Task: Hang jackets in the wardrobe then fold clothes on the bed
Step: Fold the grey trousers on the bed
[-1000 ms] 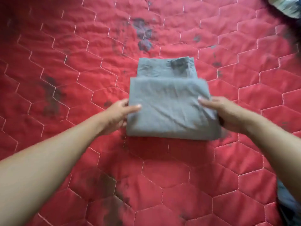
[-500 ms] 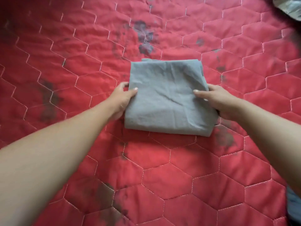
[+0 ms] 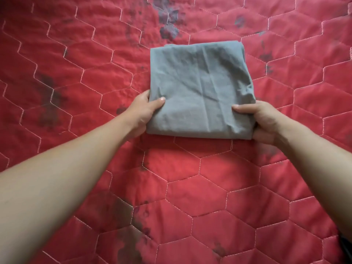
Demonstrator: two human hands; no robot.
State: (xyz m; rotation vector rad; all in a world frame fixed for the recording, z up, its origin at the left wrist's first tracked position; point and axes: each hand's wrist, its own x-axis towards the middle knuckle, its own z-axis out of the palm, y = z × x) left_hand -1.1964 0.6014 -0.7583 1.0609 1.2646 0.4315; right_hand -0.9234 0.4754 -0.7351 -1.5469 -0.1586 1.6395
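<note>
A grey garment (image 3: pixel 200 88), folded into a compact rectangle, lies on the red quilted bed cover (image 3: pixel 190 187) in the middle of the view. My left hand (image 3: pixel 144 113) grips its near left corner, thumb on top and fingers tucked under the cloth. My right hand (image 3: pixel 261 121) grips the near right corner the same way, thumb lying across the top. The near edge of the bundle casts a shadow on the cover below it.
The red cover with white hexagon stitching and dark blotches fills the whole view. A dark object (image 3: pixel 347 246) shows at the bottom right edge.
The upper flap has been folded over, so the garment went from two stepped layers to one closed rectangle. Both hands slid down its sides to the near corners.
</note>
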